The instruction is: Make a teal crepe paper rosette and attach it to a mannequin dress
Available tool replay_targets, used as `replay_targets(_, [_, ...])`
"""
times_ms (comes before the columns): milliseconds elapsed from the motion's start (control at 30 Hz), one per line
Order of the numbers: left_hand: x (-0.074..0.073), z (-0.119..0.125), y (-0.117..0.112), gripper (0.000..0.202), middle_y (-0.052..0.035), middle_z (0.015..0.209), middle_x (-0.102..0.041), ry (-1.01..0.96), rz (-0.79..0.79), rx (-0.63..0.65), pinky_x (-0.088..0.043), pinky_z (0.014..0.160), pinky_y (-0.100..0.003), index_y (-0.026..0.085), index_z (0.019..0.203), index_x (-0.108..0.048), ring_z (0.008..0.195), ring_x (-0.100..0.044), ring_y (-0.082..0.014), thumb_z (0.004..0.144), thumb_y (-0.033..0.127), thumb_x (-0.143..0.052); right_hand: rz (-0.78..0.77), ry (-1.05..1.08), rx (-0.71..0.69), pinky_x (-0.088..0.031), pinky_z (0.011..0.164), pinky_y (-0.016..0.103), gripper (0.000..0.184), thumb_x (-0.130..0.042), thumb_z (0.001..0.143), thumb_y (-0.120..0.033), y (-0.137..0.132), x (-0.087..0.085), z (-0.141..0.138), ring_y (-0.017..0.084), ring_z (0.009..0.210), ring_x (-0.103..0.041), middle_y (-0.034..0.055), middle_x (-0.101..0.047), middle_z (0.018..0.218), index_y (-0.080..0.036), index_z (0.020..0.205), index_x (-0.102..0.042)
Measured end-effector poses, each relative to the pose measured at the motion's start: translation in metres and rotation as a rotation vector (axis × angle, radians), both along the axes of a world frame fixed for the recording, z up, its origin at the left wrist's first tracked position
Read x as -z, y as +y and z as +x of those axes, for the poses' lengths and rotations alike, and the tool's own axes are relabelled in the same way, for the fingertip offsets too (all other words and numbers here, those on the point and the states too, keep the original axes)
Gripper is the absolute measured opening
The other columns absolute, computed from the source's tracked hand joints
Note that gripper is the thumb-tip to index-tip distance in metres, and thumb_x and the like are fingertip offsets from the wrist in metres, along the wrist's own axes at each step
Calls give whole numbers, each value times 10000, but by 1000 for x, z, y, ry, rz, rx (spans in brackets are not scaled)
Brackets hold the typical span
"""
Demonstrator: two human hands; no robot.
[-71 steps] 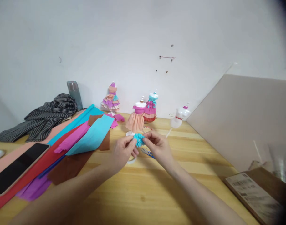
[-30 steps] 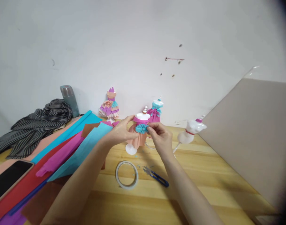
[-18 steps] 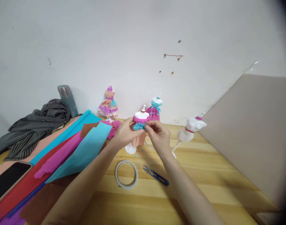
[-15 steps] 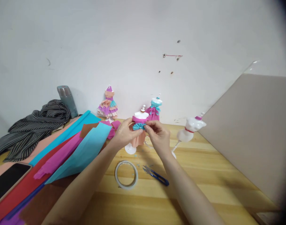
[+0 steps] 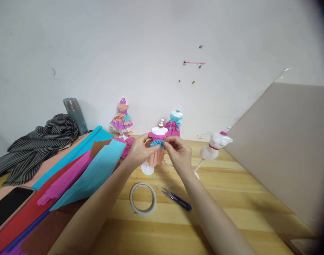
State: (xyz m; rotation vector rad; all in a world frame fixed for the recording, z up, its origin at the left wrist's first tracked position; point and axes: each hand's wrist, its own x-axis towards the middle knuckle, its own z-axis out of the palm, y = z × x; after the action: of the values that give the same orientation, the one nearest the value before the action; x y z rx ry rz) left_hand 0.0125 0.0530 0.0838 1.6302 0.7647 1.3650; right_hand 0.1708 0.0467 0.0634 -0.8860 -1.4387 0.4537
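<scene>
A small white dress form [image 5: 158, 130] stands between my hands, wearing a magenta top band and a peach crepe-paper skirt [image 5: 156, 158]. A pleated blue paper bow [image 5: 156, 143] lies against its waist. My left hand [image 5: 142, 148] is closed, with thumb and fingers around the form's left side and the bow's left edge. At the bow's right end, my right hand [image 5: 178, 151] pinches the paper between thumb and fingertips. A roll of tape [image 5: 132, 203] and blue-handled thread snips [image 5: 180, 201] lie on the table nearer me.
Coloured crepe-paper sheets [image 5: 98, 177], a phone [image 5: 10, 209], striped cloth [image 5: 42, 141] and a flask [image 5: 77, 116] fill the left side. Two dressed forms, one ruffled [image 5: 121, 122] and one blue and magenta [image 5: 174, 124], stand behind. A bare white form [image 5: 214, 146] is at right.
The blue bow has tilted and looks narrower and more folded against the waist. Both hands keep nearly the same place; the whole view has shifted slightly.
</scene>
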Motion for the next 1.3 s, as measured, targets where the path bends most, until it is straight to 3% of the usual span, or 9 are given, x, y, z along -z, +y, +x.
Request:
replay_targets(633, [5, 2, 3, 291, -98, 982, -751, -69, -5, 12, -544, 877, -362, 117, 976, -675, 961, -685, -231, 703, 211, -707, -34, -14, -54, -527, 692, 347, 177, -667, 787, -316, -2, -6, 9, 200, 761, -639, 53, -695, 854, -211, 930, -665])
replay_targets(867, [4, 2, 3, 325, -102, 989, -752, -76, -7, 28, -540, 892, -373, 122, 993, -680, 983, -684, -244, 692, 238, -723, -148, 6, -253, -526, 870, 422, 374, -730, 731, -346, 7, -5, 10, 260, 1006, -664, 83, -724, 1094, -233, 1082, -670])
replay_targets(1033, [4, 2, 3, 321, -103, 980, -750, -80, -10, 18, -543, 872, -360, 115, 986, -678, 958, -686, -236, 688, 228, -712, -229, 134, -332, -533, 893, 422, 380, -777, 690, -375, 7, -4, 5, 251, 971, -689, 75, -743, 1075, -232, 1034, -701])
replay_targets(1300, [6, 2, 4, 303, -96, 960, -751, -74, 6, 29, -535, 879, -361, 124, 971, -676, 953, -681, -233, 700, 250, -724, -209, 153, -239, -556, 791, 382, 352, -784, 667, -392, 6, -4, 3, 212, 853, -686, 63, -745, 975, -225, 961, -686])
